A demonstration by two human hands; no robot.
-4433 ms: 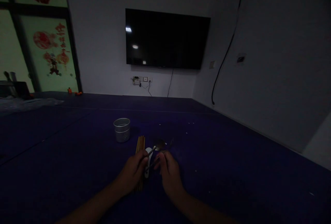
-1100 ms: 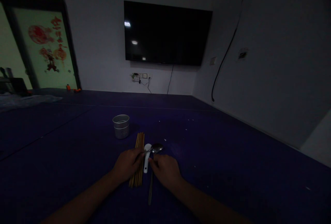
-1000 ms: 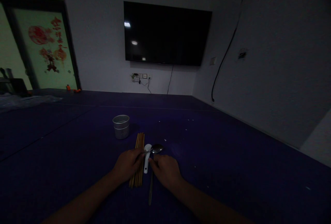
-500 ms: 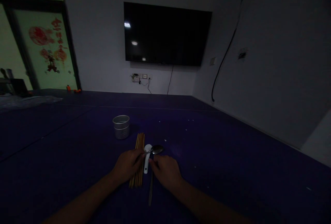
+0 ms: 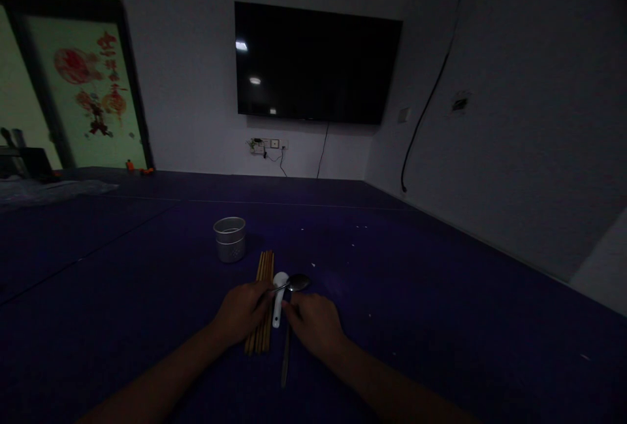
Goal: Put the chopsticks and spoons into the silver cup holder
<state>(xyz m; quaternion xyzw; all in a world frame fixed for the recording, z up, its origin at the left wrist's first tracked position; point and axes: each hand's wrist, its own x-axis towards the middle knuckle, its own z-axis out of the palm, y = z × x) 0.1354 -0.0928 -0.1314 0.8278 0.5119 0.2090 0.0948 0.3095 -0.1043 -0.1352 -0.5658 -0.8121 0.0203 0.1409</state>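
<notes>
In the dim head view, my left hand (image 5: 243,309) is closed at the thin handle of a metal spoon (image 5: 298,282), whose bowl points right. Beneath that hand lies a bundle of several wooden chopsticks (image 5: 265,267). A white soup spoon (image 5: 277,309) rests between my hands, partly crossed by the metal spoon's handle. My right hand (image 5: 316,321) has its fingers curled down beside the white spoon, and what they hold, if anything, is hidden. A long metal handle (image 5: 285,362) extends toward me by its thumb; its upper end is partly covered.
A grey metal cup (image 5: 230,241) stands upright beyond the chopsticks, to the left. Small white scraps (image 5: 313,265) dot the dark purple surface (image 5: 161,267). Clear plastic sheeting (image 5: 53,192) lies at the far left. A television (image 5: 318,65) hangs on the back wall.
</notes>
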